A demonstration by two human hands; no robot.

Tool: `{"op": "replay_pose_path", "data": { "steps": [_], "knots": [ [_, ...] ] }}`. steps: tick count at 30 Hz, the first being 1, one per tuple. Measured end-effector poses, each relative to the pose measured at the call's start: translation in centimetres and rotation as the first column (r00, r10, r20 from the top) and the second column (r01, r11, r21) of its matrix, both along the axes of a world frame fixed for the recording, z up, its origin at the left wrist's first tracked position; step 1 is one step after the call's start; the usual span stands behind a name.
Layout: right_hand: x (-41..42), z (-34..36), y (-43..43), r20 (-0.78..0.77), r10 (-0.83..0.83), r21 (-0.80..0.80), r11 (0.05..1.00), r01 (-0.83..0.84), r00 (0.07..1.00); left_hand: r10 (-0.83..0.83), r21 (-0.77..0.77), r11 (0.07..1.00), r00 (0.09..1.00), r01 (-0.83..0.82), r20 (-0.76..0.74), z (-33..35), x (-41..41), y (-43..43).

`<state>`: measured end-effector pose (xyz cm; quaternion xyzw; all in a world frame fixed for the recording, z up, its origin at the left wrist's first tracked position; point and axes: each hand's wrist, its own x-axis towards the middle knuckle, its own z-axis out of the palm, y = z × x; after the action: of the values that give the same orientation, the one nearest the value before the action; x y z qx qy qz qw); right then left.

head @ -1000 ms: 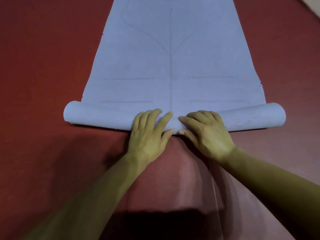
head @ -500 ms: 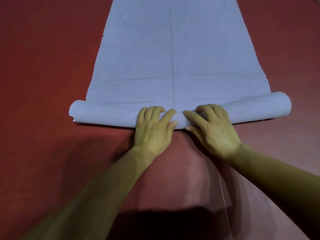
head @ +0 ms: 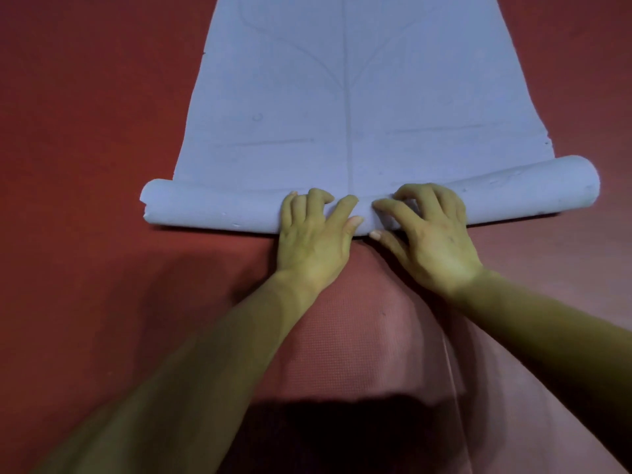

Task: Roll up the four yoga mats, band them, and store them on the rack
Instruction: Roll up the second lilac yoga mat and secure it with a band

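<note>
A pale blue yoga mat with faint printed lines lies flat on the red floor and runs away from me. Its near end is wound into a roll that spans the mat's width, the right end slightly farther than the left. My left hand and my right hand press side by side on the middle of the roll, fingers curled over its top, thumbs on its near side. The mat's far end is out of frame.
Red floor matting surrounds the blue mat on both sides. A lighter red textured mat lies under my forearms, with a thin seam line at its right.
The roll has moved farther away from me along the mat and has grown a little thicker. Both hands moved forward with it and stay on its middle.
</note>
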<state>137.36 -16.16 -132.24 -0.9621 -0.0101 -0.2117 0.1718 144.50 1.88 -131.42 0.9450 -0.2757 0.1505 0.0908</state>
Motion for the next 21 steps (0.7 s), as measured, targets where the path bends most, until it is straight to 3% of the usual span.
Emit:
{"op": "replay_pose_path", "data": {
  "steps": [6, 21],
  "knots": [
    [0.9, 0.4, -0.5, -0.043, 0.006, 0.043, 0.999, -0.004, 0.999, -0.013, -0.011, 1.0, 1.0, 0.013, 0.023, -0.8, 0.2, 0.1],
    [4.0, 1.5, -2.1, -0.144, 0.067, -0.087, 0.993, -0.08, 0.987, -0.095, -0.031, 0.995, 0.995, 0.095, -0.011, 0.5, 2.5, 0.5]
  ]
}}
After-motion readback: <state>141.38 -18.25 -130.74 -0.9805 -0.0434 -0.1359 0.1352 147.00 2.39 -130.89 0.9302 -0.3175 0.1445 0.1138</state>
